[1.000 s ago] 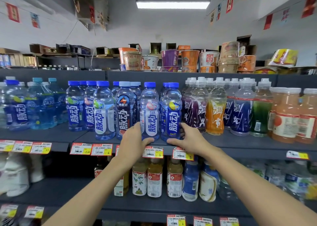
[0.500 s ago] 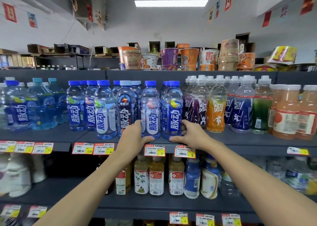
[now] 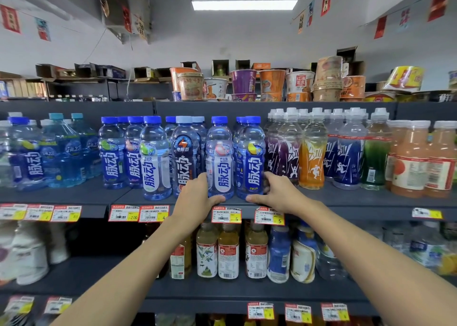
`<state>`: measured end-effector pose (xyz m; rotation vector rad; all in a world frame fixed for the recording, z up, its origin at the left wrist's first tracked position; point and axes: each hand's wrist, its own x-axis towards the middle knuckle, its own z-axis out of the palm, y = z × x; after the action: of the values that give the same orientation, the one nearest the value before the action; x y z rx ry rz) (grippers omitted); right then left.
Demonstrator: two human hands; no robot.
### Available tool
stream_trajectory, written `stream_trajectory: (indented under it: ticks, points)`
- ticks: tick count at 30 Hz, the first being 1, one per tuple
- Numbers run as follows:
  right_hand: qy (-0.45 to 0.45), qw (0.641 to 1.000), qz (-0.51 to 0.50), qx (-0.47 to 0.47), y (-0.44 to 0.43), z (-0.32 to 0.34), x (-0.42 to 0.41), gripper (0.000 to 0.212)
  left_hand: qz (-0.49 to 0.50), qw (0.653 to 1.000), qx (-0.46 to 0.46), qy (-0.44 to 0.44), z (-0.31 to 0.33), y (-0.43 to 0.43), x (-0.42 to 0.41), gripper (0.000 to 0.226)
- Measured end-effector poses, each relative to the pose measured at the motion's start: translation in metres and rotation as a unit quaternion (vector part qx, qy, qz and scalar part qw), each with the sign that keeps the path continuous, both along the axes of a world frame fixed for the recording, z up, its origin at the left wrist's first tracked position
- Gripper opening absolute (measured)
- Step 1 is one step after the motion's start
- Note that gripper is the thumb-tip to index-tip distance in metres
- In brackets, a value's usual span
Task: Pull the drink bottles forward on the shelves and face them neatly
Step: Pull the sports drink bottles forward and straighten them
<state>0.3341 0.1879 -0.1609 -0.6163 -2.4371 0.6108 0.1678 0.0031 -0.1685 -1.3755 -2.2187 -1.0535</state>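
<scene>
Nearest to me are two bare arms, reaching up from the bottom of the view. The left hand [image 3: 197, 199] is wrapped round the foot of the white-label bottle [image 3: 221, 167] — thumb in front, fingers tucked behind on its left. The right hand [image 3: 279, 193] holds the blue-label bottle [image 3: 252, 167] the same way, thumb at the front, fingers round its right side. The two bottles stand side by side at the front lip of the middle shelf [image 3: 346, 202], just above the price tags [image 3: 226, 215], with their names facing me.

I think this pair is nearly done. The dark-label bottle [image 3: 185, 162] just to their left is up at the lip too. A lot is left, though — the blue bottles farther left [image 3: 111, 157] sit deeper in, and the white-cap bottles [image 3: 312, 157] on the right stand back from the lip. Far up top are noodle cups [image 3: 243, 82], not part of this job.
</scene>
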Motion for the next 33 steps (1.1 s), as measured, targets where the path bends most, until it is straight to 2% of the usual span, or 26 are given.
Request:
stream_trajectory:
  ticks: [3, 5, 7, 8, 10, 12, 16, 20, 25, 29, 33]
  points:
    - [0.006, 1.0, -0.015, 0.003, -0.006, 0.001, 0.002, 0.09, 0.004, 1.0, -0.012, 0.005, 0.001, -0.004, 0.003, 0.056]
    - [0.017, 1.0, -0.022, 0.015, -0.012, -0.001, 0.005, 0.095, 0.026, 0.999, -0.01, 0.024, 0.002, -0.007, 0.007, 0.064]
    - [0.03, 0.999, -0.029, 0.024, -0.013, -0.004, 0.011, 0.099, 0.039, 0.998, 0.035, 0.048, 0.004, -0.009, 0.013, 0.076]
    - [0.037, 0.998, -0.037, 0.027, -0.013, -0.005, 0.015, 0.098, 0.028, 0.995, 0.066, 0.068, 0.005, -0.008, 0.019, 0.075]
    - [0.057, 0.996, -0.055, 0.028, -0.008, -0.009, 0.027, 0.084, -0.012, 0.987, 0.112, 0.117, 0.009, -0.002, 0.036, 0.062]
    - [0.078, 0.994, -0.07, 0.04, 0.002, -0.011, 0.043, 0.063, -0.066, 0.98, 0.14, 0.123, 0.011, 0.011, 0.058, 0.049]
    - [0.101, 0.988, -0.103, 0.056, 0.027, -0.011, 0.075, 0.039, -0.148, 0.973, 0.156, 0.079, 0.007, 0.055, 0.103, 0.036]
    - [0.104, 0.983, -0.142, 0.054, 0.053, -0.009, 0.094, 0.032, -0.136, 0.981, 0.135, 0.013, 0.003, 0.105, 0.13, 0.039]
    - [0.138, 0.968, -0.209, 0.029, 0.075, 0.0, 0.1, 0.046, -0.043, 0.994, 0.087, -0.059, 0.005, 0.153, 0.143, 0.054]
    - [0.093, 0.962, -0.257, 0.026, 0.085, 0.009, 0.093, 0.059, -0.002, 0.992, 0.047, -0.113, 0.012, 0.18, 0.144, 0.062]
    - [0.07, 0.967, -0.244, 0.01, 0.098, 0.008, 0.083, 0.063, 0.034, 0.99, 0.013, -0.139, 0.013, 0.201, 0.137, 0.066]
